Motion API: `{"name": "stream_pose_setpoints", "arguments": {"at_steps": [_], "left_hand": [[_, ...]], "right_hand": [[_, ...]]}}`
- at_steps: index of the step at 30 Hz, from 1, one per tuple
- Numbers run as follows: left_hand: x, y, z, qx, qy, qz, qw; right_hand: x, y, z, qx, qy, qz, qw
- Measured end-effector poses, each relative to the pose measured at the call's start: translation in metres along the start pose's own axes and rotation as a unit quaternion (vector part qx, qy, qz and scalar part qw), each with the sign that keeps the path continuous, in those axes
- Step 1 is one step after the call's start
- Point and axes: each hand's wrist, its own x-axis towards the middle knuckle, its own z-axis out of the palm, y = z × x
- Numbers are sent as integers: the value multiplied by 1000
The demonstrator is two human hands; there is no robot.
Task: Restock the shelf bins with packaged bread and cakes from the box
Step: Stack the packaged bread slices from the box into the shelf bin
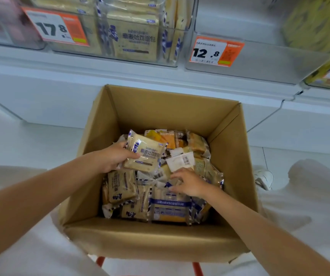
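Note:
An open cardboard box (182,114) stands below the shelf, partly filled with several wrapped bread and cake packs. My left hand (114,156) grips a quinoa toast bread pack (145,154) by its left edge, lifted a little above the pile. My right hand (188,183) reaches into the right middle of the box, its fingers curled on the clear wrapper of a pack (170,204) with a blue band. Above, a clear shelf bin (132,54) holds the same toast packs upright. The clear bin (259,62) to its right, tagged 12.8, looks empty at its front.
Orange price tags read 17.8 (55,26) and 12.8 (216,51). A bin of yellow packs (323,32) sits at the far right. The white shelf ledge (80,64) runs across above the box. A white shoe (263,179) shows right of the box, red bars (197,268) below it.

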Motion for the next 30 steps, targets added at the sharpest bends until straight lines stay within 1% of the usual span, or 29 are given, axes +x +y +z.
{"name": "stream_pose_setpoints", "arguments": {"at_steps": [2,3,4,6,7,8,9,11,13,14,15,16,18,19,20,22,23,24,25,26,27,28,29,30], "left_hand": [[1,-3,-4,-14,7,-9,1000],[2,-5,-6,-20,12,-11,1000],[2,-6,-7,-25,21,-11,999],[3,-6,-9,-36,38,-8,999],[4,-6,-10,-42,41,-8,998],[4,-5,-11,-48,40,-7,998],[3,-4,-12,-52,35,-7,998],[2,-3,-11,-53,20,-9,998],[1,-2,-9,-56,6,-8,998],[0,-2,-8,-57,-2,-9,998],[-1,-3,-7,-56,-8,-10,998],[-2,-3,-7,-55,-11,-11,998],[-4,-3,-7,-61,-3,-11,998],[-5,-3,-7,-63,5,-9,998],[-5,-3,-7,-65,14,-7,998],[-4,-1,-8,-77,21,-5,997],[-3,0,-9,-93,12,-8,996],[-3,2,-9,-119,-12,-12,993],[-2,4,-8,-150,-46,-14,987],[-2,7,-5,-183,-81,-11,980],[0,10,-3,-214,-104,-1,971],[2,13,0,-238,-117,11,964],[3,15,2,-246,-117,24,962],[2,17,4,-243,-109,33,963]], "right_hand": [[6,-1,13,-98,-13,-12,995],[9,-4,15,-101,2,-21,995],[11,-7,13,-67,13,-29,997],[13,-10,0,71,18,-46,996],[10,-14,-9,121,15,-46,992],[10,-16,-15,131,12,-49,990],[9,-17,-17,99,9,-42,994],[10,-15,-5,-48,-13,-18,999],[13,-15,21,-182,-27,-17,983],[16,-15,32,-204,-26,-26,978],[19,-14,35,-196,-16,-39,980],[22,-12,32,-154,-7,-45,987],[19,-15,8,-7,-7,-38,999],[16,-17,-10,57,12,-30,998],[11,-21,-29,97,51,-25,994],[0,-35,-61,90,194,-16,977],[-6,-45,-71,75,278,-17,957],[-9,-55,-76,88,340,-26,936],[-13,-68,-77,121,369,-54,920],[-15,-79,-75,150,352,-92,919],[-16,-92,-70,171,301,-134,929],[-13,-100,-62,186,227,-165,942],[-11,-106,-54,198,162,-183,949],[-8,-110,-50,217,127,-192,949]]}}
